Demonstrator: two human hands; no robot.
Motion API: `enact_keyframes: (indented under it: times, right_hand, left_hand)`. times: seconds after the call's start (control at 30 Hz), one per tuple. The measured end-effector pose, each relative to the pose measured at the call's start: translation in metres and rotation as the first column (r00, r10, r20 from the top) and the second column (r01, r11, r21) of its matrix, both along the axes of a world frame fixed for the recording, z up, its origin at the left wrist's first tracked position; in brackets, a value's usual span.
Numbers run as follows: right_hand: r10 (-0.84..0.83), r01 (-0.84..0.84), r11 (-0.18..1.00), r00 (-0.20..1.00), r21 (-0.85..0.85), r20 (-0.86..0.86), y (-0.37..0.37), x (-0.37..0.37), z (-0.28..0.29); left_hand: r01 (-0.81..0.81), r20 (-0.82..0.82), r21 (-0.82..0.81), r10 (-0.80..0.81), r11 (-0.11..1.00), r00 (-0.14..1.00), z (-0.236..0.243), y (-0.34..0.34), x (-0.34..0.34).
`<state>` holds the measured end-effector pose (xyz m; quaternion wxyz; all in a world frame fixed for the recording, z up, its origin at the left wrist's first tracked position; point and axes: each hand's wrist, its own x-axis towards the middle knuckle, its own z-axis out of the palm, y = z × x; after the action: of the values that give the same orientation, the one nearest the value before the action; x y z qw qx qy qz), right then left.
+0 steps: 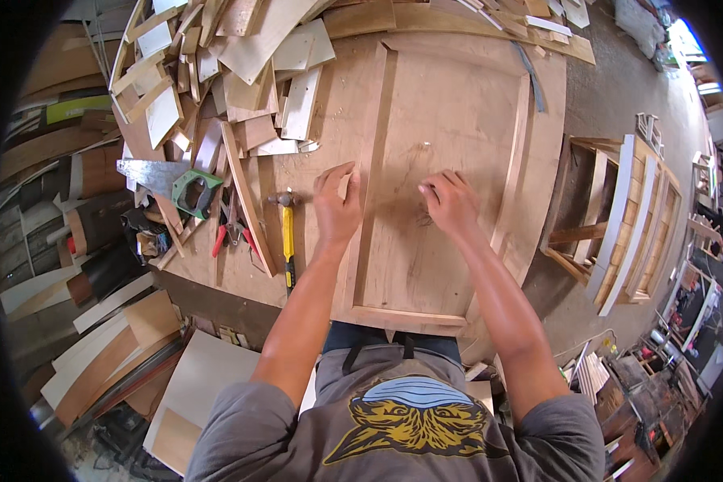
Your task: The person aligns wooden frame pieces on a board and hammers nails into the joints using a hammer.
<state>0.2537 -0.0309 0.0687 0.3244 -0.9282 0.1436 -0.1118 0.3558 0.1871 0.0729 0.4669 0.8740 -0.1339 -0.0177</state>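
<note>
1. The wooden frame (pixel 410 316) lies flat on the plywood worktop (pixel 313 173), directly before the person. Its long axis runs near to far, leaning slightly right at the far end; a short rail crosses its near end, close to the person's waist.
2. The left hand (pixel 337 205) is over the frame's left rail (pixel 375 120), its fingers half curled and the thumb apart from them. Whether it touches the rail or pinches anything small, I cannot tell.
3. The right hand (pixel 451 201) is above the panel area between the long rails, nearer the right rail (pixel 512 173). Its fingers are loosely bent, thumb near the index finger; whether something small sits between them cannot be told.
4. Left of the frame, a hammer (pixel 287 237) lies with its head far and its yellow-and-black handle pointing near.
5. Farther left, a handsaw (pixel 157 175) points its blade left, green handle to the right; red-handled pliers (pixel 231 229) lie just nearer.
6. A heap of wood offcuts (pixel 241 80) covers the worktop's far left; a slatted wooden structure (pixel 635 225) stands on the floor at right.
7. The grey shirt (pixel 297 454) bears a yellow, black and light-blue printed graphic (pixel 416 418).
</note>
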Motion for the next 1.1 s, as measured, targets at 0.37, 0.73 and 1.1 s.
enact_keyframes:
  times: [0.37,0.73,1.1]
  right_hand:
    - [-0.166,0.164,0.978,0.986,-0.132,0.0,0.035,-0.067,0.0]
    - [0.092,-0.083,0.914,0.996,0.398,-0.004,0.2,0.014,0.019]
    - [0.091,0.317,0.352,0.925,0.881,-0.369,0.185,0.025,0.082]
  left_hand:
    - [-0.111,0.141,0.39,0.06,0.914,0.988,0.002,0.103,-0.024]
    - [-0.14,-0.081,0.564,0.223,0.813,0.971,-0.001,0.133,-0.017]
    - [-0.151,-0.296,0.072,0.166,0.986,0.941,0.039,0.064,0.013]
